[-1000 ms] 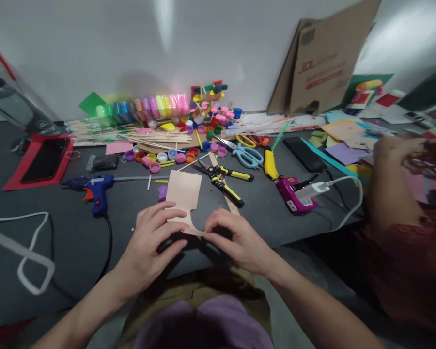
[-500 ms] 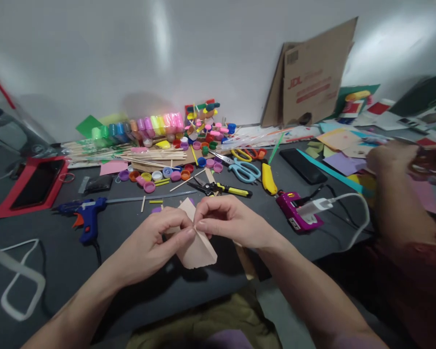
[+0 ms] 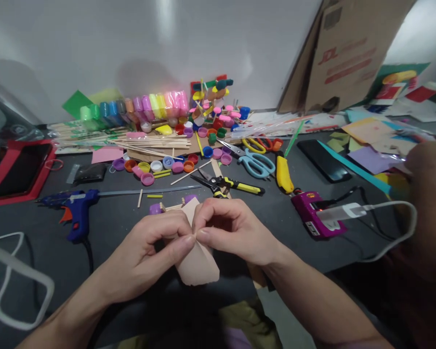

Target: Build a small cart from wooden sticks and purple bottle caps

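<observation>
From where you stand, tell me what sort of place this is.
Most likely a craft workspace: a blue hot-glue gun, light-blue-handled scissors and thin wooden sticks are spread across the dark tabletop.

The counter (image 3: 116, 208) is viewed closely from head height over its near edge, forward and down toward the far wall (image 3: 221, 39).

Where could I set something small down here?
Bare tabletop shows between the blue glue gun and left hand, and between right hand and magenta power block. Toward the wall, wooden sticks, caps and scissors crowd it.
</observation>
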